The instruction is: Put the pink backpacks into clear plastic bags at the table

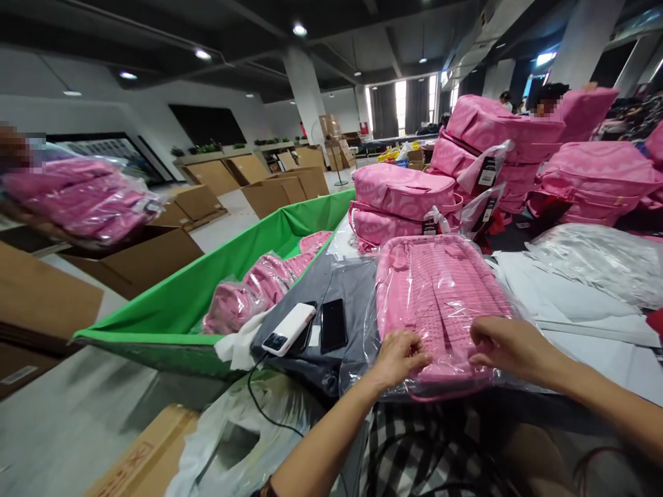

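Observation:
A flat pink bag (pixel 440 297) lies inside a clear plastic bag (pixel 362 345) on the table in front of me. My left hand (pixel 401 355) rests on its near edge with the fingers curled, pinching the plastic. Next to it, my right hand (pixel 505 343) presses on the same near edge with the fingers bent onto the wrap. Both hands are close together at the open end of the plastic bag.
A white power bank (pixel 289 330) with a cable and a black phone (pixel 333 324) lie on grey cloth to the left. A green bin (pixel 170 310) holds wrapped pink bags (pixel 248 290). Stacked pink bags (pixel 404 200) and white sheets (pixel 570 304) fill the table behind. Cardboard boxes (pixel 139 259) stand on the floor.

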Demonstrator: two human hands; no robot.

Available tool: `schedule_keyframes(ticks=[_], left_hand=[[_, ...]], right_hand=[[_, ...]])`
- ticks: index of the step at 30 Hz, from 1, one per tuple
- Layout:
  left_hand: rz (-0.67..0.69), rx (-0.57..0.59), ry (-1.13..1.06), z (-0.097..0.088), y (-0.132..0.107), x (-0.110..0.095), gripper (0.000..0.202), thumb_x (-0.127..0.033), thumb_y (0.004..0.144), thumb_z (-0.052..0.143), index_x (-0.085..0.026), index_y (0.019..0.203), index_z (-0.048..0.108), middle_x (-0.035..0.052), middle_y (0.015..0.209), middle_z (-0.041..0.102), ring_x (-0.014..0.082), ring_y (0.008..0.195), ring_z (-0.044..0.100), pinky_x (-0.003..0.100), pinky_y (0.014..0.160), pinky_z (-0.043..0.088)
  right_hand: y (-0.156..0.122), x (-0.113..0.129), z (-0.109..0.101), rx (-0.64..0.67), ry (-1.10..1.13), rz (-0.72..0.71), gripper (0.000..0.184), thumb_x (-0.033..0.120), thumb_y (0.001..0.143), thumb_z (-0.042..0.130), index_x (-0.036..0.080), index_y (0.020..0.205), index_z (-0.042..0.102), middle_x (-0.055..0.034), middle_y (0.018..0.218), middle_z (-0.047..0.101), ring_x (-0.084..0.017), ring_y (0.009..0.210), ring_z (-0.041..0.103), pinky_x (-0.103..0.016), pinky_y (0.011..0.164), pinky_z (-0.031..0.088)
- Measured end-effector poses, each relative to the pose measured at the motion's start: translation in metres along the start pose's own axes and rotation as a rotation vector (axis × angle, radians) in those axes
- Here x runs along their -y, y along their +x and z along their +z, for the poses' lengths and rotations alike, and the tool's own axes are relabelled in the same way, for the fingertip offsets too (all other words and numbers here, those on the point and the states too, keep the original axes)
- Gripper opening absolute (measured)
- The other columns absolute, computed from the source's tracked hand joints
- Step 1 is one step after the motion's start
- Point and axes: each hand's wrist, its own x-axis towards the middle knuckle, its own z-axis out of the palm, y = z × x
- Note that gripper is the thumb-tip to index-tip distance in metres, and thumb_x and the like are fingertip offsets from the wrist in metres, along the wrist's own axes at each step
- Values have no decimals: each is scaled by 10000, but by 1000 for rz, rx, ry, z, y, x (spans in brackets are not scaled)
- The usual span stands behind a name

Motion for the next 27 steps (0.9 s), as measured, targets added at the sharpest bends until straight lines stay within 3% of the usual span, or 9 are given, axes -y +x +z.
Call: schedule_keyframes(ticks=[3,5,7,12,15,17,20,23,27], left_hand=[[162,-53,121,-6,-16,2,203,-413,928,714,-215,897,682,51,1091,697,247,1106,582,439,1065,367],[258,-114,268,-12,-30,8,245,-469,925,714,-228,950,684,89,1297,654,305,1301,486,559,1185,224],[260,-166,372,-18,-42,18,216,-448,931,713,-234,938,688,87,1368,633,326,1380,413,618,1213,110],[114,-138,263,-29,-45,35,121,-307,971,672,-238,873,694,30,1261,699,270,1327,464,540,1178,190],[51,-68,172,-34,-33,31,154,-285,946,689,-218,809,663,32,1256,702,263,1305,482,497,1146,248],[36,-17,155,-36,-27,25,145,-270,929,694,-210,805,650,41,1269,698,263,1299,492,483,1138,269],[30,36,179,-37,-26,24,81,-285,936,645,-223,898,682,57,1278,694,278,1302,504,501,1144,284],[55,27,203,-33,-26,47,212,-393,965,554,-276,1043,713,57,1277,699,294,1302,517,531,1150,302],[123,-81,250,-22,-13,97,306,-542,912,567,-310,991,751,51,1239,731,336,1284,553,558,1138,349]], right_hand=[[-1,2,15,73,36,37,425,581,794,754,227,781,520,-18,761,635,-180,658,534,-281,599,280],[1,-6,20,68,70,37,492,664,783,739,227,764,513,-19,749,626,-181,646,520,-285,597,274],[3,-13,22,40,102,30,506,697,794,705,229,761,516,-20,745,620,-182,641,515,-290,599,279],[0,-7,21,-36,206,-8,462,687,877,562,231,803,582,-50,760,621,-195,650,531,-315,604,352],[-27,-18,12,-230,356,-30,483,711,885,532,255,933,682,-90,948,679,-229,792,608,-351,700,469],[-58,-49,2,-492,371,119,484,723,834,592,279,991,704,-96,1037,694,-253,887,634,-366,751,494],[-122,-116,-20,-852,202,627,450,670,738,622,268,932,678,-100,947,699,-269,812,628,-399,716,468],[-193,-167,-42,-856,-4,986,336,552,719,539,245,837,610,-139,850,661,-304,781,603,-427,703,435],[-255,-199,-48,-787,-128,1134,282,494,801,491,238,729,587,-156,685,597,-346,748,593,-424,650,403]])
